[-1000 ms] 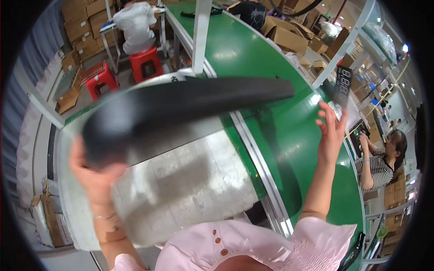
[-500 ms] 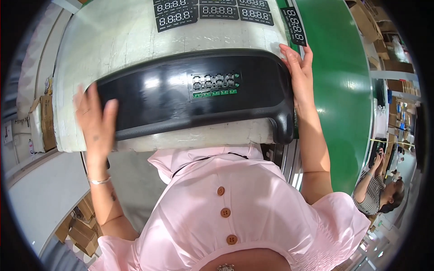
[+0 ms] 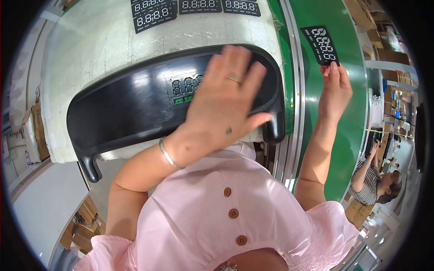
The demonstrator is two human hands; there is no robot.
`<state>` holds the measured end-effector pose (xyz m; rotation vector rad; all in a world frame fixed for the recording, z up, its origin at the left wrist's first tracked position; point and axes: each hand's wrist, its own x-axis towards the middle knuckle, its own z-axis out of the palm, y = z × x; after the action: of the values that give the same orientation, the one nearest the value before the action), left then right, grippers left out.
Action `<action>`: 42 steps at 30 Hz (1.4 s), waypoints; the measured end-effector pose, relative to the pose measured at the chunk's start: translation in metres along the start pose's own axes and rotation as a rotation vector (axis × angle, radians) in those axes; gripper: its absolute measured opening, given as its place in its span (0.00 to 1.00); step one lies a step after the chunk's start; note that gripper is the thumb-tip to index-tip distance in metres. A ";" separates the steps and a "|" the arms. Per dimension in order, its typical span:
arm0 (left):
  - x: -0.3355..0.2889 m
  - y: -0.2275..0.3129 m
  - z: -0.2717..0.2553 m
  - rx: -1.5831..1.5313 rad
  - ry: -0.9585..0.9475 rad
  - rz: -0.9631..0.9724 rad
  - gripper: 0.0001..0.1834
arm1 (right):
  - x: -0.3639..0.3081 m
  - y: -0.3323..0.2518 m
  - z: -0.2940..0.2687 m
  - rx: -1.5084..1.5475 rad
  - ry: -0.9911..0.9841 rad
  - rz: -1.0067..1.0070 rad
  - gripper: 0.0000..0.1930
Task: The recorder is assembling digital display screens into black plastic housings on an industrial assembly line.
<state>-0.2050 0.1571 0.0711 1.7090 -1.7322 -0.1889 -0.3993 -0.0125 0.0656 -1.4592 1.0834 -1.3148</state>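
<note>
A long, curved black plastic console panel (image 3: pixel 122 108) lies across the wrapped pale pad in front of me. Set in its middle is a cut-out display window with green circuit board (image 3: pixel 181 100) showing through, partly hidden by my left hand. That left hand (image 3: pixel 221 101), fingers spread and slightly blurred, passes over the right half of the panel; whether it touches the surface I cannot tell. To the right, over the green surface, my right hand (image 3: pixel 337 88) pinches the lower corner of a black display sticker (image 3: pixel 320 44) printed with white digit shapes.
Several more display stickers (image 3: pixel 199 6) lie at the far end of the pale pad (image 3: pixel 90 54). A metal rail (image 3: pixel 296 67) runs between the pad and the green table (image 3: pixel 348 117). Another person (image 3: pixel 373 183) in a striped top is at the far right.
My left hand has swept from the panel's left end to its right half. My right hand has left the panel's right edge and moved right with the sticker.
</note>
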 end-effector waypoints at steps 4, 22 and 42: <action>-0.027 0.015 0.032 -0.316 -0.449 0.688 0.21 | -0.018 -0.023 0.036 -0.117 -0.172 -0.131 0.11; -0.081 -0.060 -0.069 0.192 -0.005 -0.255 0.53 | -0.068 -0.037 0.104 -0.159 -0.836 0.164 0.14; -0.084 -0.061 -0.066 0.172 0.022 -0.206 0.49 | -0.068 -0.035 0.105 -0.220 -0.867 0.139 0.14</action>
<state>-0.1264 0.2510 0.0564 2.0081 -1.5941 -0.1148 -0.2972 0.0672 0.0761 -1.8143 0.7231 -0.3649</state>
